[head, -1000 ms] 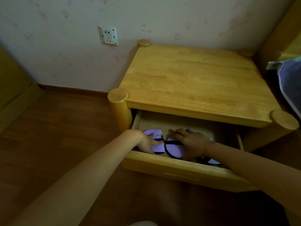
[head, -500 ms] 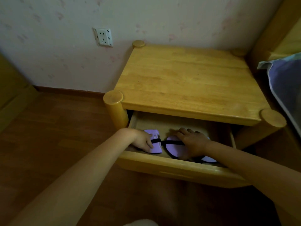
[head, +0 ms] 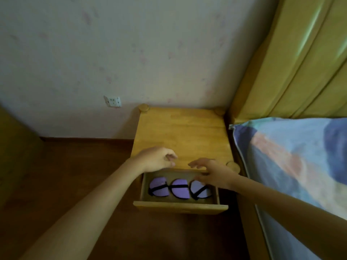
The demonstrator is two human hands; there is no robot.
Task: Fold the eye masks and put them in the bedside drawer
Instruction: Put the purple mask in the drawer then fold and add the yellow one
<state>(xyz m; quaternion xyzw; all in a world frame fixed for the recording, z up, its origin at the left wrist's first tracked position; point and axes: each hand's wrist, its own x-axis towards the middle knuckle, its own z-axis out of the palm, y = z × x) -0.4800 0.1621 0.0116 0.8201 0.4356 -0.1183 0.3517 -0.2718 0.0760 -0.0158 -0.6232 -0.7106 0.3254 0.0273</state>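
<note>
We see three folded eye masks [head: 180, 190] side by side in the open drawer [head: 180, 206]; our left hand [head: 157, 159] and right hand [head: 212, 172] hover above, fingers loose, holding nothing.

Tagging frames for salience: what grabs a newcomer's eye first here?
Three folded purple eye masks with black straps lie in a row in the open drawer of the wooden bedside table. Above the drawer's back edge hover the left hand and right hand, both empty. At right, a blue patterned pillow lies against the yellow headboard.
</note>
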